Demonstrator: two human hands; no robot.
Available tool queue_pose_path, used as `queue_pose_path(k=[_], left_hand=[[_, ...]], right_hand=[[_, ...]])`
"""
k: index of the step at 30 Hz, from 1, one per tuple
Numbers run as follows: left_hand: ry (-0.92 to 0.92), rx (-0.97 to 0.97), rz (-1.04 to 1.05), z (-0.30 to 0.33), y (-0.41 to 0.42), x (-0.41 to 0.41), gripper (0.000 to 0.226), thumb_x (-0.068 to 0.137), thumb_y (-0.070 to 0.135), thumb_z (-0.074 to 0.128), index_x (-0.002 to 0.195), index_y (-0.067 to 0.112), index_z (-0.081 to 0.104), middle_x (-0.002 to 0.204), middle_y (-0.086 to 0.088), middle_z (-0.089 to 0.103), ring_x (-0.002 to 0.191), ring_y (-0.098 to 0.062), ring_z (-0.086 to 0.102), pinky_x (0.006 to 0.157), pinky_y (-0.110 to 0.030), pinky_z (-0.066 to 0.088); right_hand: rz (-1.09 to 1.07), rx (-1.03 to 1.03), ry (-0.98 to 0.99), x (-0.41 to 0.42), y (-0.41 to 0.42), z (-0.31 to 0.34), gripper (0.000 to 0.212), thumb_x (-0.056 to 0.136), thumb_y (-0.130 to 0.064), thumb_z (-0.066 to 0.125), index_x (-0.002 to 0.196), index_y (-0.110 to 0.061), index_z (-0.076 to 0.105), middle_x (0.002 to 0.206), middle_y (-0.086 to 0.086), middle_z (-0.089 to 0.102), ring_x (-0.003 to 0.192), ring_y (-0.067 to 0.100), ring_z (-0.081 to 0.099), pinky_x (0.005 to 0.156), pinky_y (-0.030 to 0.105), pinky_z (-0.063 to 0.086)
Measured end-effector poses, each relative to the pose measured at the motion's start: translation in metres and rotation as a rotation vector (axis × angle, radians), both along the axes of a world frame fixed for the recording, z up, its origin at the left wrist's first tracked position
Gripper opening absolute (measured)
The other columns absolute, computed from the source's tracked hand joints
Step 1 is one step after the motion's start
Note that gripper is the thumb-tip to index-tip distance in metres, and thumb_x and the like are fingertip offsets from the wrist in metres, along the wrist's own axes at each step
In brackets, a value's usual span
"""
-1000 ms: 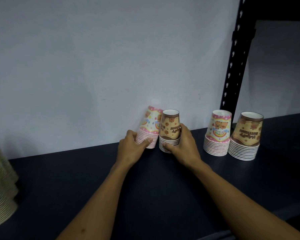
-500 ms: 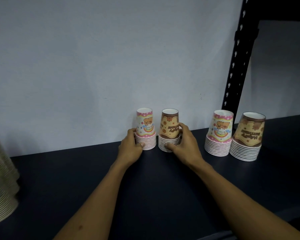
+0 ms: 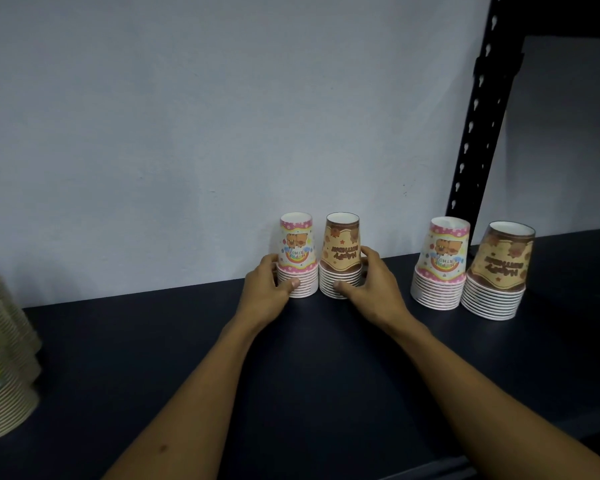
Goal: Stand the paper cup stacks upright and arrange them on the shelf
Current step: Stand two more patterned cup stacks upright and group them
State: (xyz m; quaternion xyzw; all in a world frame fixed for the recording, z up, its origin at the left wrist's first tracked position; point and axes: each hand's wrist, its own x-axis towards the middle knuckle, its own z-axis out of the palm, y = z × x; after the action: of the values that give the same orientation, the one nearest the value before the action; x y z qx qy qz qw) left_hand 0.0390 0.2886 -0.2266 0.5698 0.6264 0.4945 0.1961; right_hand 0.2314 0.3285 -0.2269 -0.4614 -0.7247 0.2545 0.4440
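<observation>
Against the back wall, a pink paper cup stack point(image 3: 297, 252) and a brown paper cup stack point(image 3: 342, 251) stand upright, rims down, side by side on the dark shelf point(image 3: 291, 368). My left hand point(image 3: 265, 292) grips the rims of the pink stack from its left. My right hand point(image 3: 373, 289) grips the rims of the brown stack from its right. Farther right, a second pink stack point(image 3: 442, 263) and a second brown stack point(image 3: 499, 271) stand upright, touching each other.
Tall stacks of plain beige cups point(image 3: 4, 368) lean at the left edge of the shelf. A black perforated shelf post point(image 3: 478, 109) rises behind the right pair. The pale wall closes the back.
The pink stack under my left hand went from leaning right against the brown stack to standing upright. Both hands stayed on their stacks.
</observation>
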Motion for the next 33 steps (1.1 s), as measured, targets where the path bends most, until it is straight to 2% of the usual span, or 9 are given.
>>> queue_pose_path(k=[2,6,11,20,26,33], left_hand=[[0.017,0.014,-0.016,0.0,0.001,0.0,0.054,0.085,0.012,0.069,0.135,0.013,0.049,0.132,-0.004,0.06,0.117,-0.017,0.058,0.095,-0.026,0.045],[0.012,0.012,-0.044,-0.002,0.002,-0.003,0.054,0.085,0.013,0.068,0.135,0.014,0.049,0.131,-0.002,0.06,0.119,-0.018,0.058,0.099,-0.028,0.045],[-0.033,-0.003,-0.114,0.0,-0.001,-0.003,0.062,0.081,0.017,0.074,0.136,0.013,0.046,0.135,-0.001,0.057,0.12,-0.015,0.056,0.1,-0.027,0.045],[0.017,-0.02,-0.058,-0.001,-0.001,-0.001,0.057,0.084,0.014,0.07,0.136,0.013,0.048,0.133,-0.004,0.059,0.12,-0.019,0.057,0.102,-0.035,0.046],[-0.042,-0.039,-0.124,0.002,-0.02,0.004,0.054,0.085,0.007,0.068,0.136,0.011,0.048,0.133,-0.003,0.059,0.121,-0.015,0.056,0.099,-0.026,0.043],[-0.083,-0.038,-0.173,0.004,-0.056,0.021,0.055,0.084,0.002,0.067,0.135,0.009,0.049,0.131,-0.002,0.059,0.112,-0.007,0.056,0.096,-0.021,0.042]], right_hand=[[-0.01,-0.004,-0.01,0.0,0.0,0.0,0.065,0.076,-0.022,0.077,0.132,-0.019,0.044,0.129,0.0,0.056,0.111,0.012,0.051,0.093,0.027,0.044],[-0.045,-0.022,-0.031,0.001,0.003,0.0,0.07,0.071,-0.031,0.081,0.13,-0.02,0.046,0.127,0.002,0.054,0.115,0.017,0.052,0.096,0.033,0.046],[-0.009,-0.077,0.01,0.001,0.001,0.002,0.068,0.076,-0.018,0.077,0.134,-0.015,0.041,0.132,0.003,0.056,0.112,0.013,0.053,0.09,0.023,0.042],[-0.022,-0.08,0.038,0.004,-0.001,0.001,0.07,0.074,-0.021,0.08,0.133,-0.016,0.042,0.131,0.003,0.058,0.113,0.015,0.056,0.089,0.023,0.044],[-0.016,-0.078,0.057,0.013,-0.023,0.001,0.07,0.073,-0.022,0.081,0.132,-0.016,0.044,0.129,0.001,0.059,0.109,0.011,0.056,0.09,0.023,0.045],[-0.005,-0.095,0.095,0.034,-0.057,0.0,0.07,0.073,-0.02,0.082,0.132,-0.017,0.044,0.121,-0.006,0.058,0.103,0.006,0.054,0.085,0.018,0.043]])
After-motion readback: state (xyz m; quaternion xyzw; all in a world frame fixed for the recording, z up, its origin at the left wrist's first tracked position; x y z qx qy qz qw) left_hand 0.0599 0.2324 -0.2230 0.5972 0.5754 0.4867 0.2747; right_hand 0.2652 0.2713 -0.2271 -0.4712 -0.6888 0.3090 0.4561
